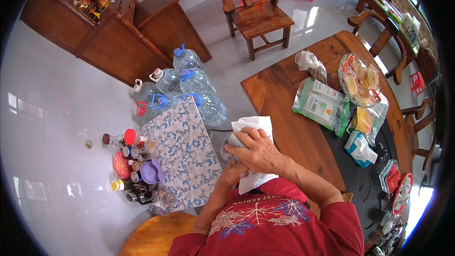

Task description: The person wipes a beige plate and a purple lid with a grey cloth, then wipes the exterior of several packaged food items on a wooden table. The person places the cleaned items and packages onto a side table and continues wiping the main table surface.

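In front of my chest my two hands are close together, above the gap between the patterned table and the wooden table. My right hand (pixel 262 150) is closed over a greyish, see-through crumpled thing (pixel 227 148) that looks like thin plastic. Just below it, my left hand (pixel 231 173) is closed on the lower part of the same thing; its fingers are mostly hidden. A white sheet (pixel 256 122), paper or plastic, shows behind my hands and comes out again below the right wrist.
To the left, jars, a purple container (pixel 151 171) and a patterned tabletop (pixel 182 147). Large water bottles (pixel 196 81) stand beyond it. The wooden table (pixel 275 95) at right carries a green-edged plastic bag (pixel 321 106), a fruit bowl (pixel 359 79) and a tissue pack (pixel 360 149).
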A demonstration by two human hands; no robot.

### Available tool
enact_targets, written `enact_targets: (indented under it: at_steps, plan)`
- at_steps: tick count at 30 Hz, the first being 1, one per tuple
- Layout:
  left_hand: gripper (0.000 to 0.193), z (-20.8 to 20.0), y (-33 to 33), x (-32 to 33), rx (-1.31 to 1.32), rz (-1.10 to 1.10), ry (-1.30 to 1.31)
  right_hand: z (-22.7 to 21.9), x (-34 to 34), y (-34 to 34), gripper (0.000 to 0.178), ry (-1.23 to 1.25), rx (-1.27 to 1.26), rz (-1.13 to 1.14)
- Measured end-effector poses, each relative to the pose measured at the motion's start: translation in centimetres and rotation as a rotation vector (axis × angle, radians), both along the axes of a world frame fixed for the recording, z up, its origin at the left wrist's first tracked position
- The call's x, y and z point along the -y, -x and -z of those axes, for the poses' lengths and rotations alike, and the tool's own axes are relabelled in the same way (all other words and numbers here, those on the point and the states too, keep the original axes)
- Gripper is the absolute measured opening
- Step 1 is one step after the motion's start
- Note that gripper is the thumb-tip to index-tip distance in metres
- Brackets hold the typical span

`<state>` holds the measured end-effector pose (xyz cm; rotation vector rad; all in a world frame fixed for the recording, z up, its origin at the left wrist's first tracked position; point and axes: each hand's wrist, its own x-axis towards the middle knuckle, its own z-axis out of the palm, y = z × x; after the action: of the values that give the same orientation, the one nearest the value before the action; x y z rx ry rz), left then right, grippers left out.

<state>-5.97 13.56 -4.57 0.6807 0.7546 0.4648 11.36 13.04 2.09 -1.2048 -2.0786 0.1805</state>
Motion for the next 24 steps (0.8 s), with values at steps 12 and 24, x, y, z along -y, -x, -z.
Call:
enact_targets:
  at_steps: [12,24]
  plan:
    - [0.079,-2.7,-1.8,0.5,0.106,-0.096,-0.171,-1.7,-2.3,-2.5,0.046,-0.018,-0.033,0.065]
    - [0.093,-2.6,-2.4,0.7,0.246,0.062,-0.059,-0.5,-4.5,-4.3,0.038,0.342,-0.091,-0.143]
